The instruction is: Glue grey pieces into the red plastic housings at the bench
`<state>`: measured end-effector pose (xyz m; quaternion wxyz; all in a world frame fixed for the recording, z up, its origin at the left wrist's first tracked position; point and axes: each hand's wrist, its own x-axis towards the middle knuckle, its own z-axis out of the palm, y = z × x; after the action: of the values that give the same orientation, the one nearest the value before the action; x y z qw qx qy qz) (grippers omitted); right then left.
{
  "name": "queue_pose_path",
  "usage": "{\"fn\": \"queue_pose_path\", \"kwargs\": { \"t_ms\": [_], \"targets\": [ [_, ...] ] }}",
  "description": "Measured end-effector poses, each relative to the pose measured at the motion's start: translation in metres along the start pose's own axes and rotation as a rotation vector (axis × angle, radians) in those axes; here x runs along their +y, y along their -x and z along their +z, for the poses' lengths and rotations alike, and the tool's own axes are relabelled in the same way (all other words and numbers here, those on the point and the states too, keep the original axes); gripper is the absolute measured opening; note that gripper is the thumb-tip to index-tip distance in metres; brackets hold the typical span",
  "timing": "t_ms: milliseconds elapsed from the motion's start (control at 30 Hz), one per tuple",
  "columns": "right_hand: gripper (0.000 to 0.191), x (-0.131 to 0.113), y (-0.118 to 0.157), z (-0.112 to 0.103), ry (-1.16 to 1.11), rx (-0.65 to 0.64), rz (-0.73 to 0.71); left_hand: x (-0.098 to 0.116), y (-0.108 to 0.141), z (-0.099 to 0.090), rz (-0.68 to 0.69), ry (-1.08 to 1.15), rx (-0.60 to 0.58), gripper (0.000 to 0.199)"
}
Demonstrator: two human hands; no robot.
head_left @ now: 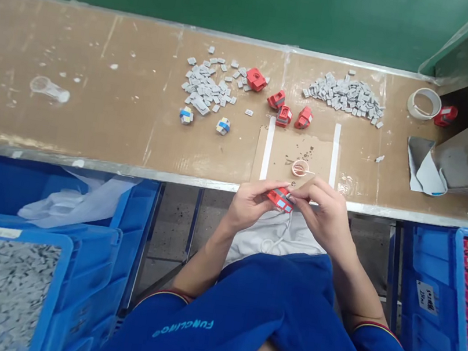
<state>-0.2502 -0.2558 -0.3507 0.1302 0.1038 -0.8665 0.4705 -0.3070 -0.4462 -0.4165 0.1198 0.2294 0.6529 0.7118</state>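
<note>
Close to the table's front edge, my left hand [248,204] grips a small red toy vehicle [281,201] with pale blue windows and a dark grey band. My right hand [320,207] is closed at the toy's right side, its fingertips pinched together; what they hold is too small to make out. Just beyond the hands stands a small cup [300,168] with a thin stick lying across it. Further back are several red toy pieces: one [304,117] to the right, one [284,116] beside it, and a larger one [256,79] by the grey tiles.
Loose grey tiles form a left pile [206,83] and a right pile [346,94]. Two white-and-blue toy pieces, one [223,126] nearer me, lie at left. A tape roll [424,104] is at right. Blue crates flank me, a left crate [66,268] and a right crate [430,334].
</note>
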Motion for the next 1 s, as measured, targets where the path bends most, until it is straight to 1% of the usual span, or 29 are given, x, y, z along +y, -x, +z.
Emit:
{"fn": "queue_pose_path", "kwargs": {
  "t_ms": [133,267,367,433,500,600,633,700,767,800,833,900,1000],
  "targets": [
    [0.019,-0.009,0.005,-0.001,0.104,-0.027,-0.015,0.007,0.0,-0.002,0.032,-0.106,-0.055,0.034],
    [0.022,-0.017,0.014,0.0,0.132,-0.02,-0.006,0.014,0.004,-0.003,0.089,-0.18,-0.085,0.033],
    [0.018,-0.018,0.024,0.003,0.094,0.002,0.011,0.015,0.005,-0.004,0.111,-0.217,-0.084,0.031],
    [0.019,-0.015,0.029,0.006,0.03,0.038,0.021,0.014,0.004,-0.008,0.13,-0.213,-0.106,0.031],
    [0.017,-0.01,0.032,0.009,-0.055,0.066,0.031,0.012,0.004,-0.012,0.144,-0.192,-0.164,0.031],
    [0.012,-0.003,0.032,0.012,-0.128,0.04,0.037,0.01,0.005,-0.017,0.139,-0.159,-0.235,0.031],
    [0.011,-0.001,0.032,0.012,-0.127,0.027,0.035,0.011,0.007,-0.016,0.121,-0.144,-0.235,0.033],
    [0.011,0.001,0.031,0.012,-0.101,0.03,0.026,0.013,0.011,-0.012,0.056,-0.089,-0.206,0.045],
    [0.012,0.001,0.03,0.012,-0.063,0.067,0.02,0.018,0.017,-0.005,-0.026,-0.037,-0.138,0.059],
    [0.013,0.001,0.029,0.011,-0.042,0.082,0.019,0.02,0.019,-0.001,-0.054,-0.027,-0.102,0.062],
    [0.014,0.001,0.029,0.01,-0.023,0.089,0.021,0.022,0.02,0.002,-0.066,-0.034,-0.076,0.062],
    [0.014,0.001,0.028,0.008,0.002,0.073,0.018,0.026,0.02,0.006,-0.052,-0.081,-0.061,0.053],
    [0.013,0.003,0.027,0.006,-0.009,0.039,-0.018,0.026,0.017,0.004,0.008,-0.129,-0.119,0.045]
  ]
}}
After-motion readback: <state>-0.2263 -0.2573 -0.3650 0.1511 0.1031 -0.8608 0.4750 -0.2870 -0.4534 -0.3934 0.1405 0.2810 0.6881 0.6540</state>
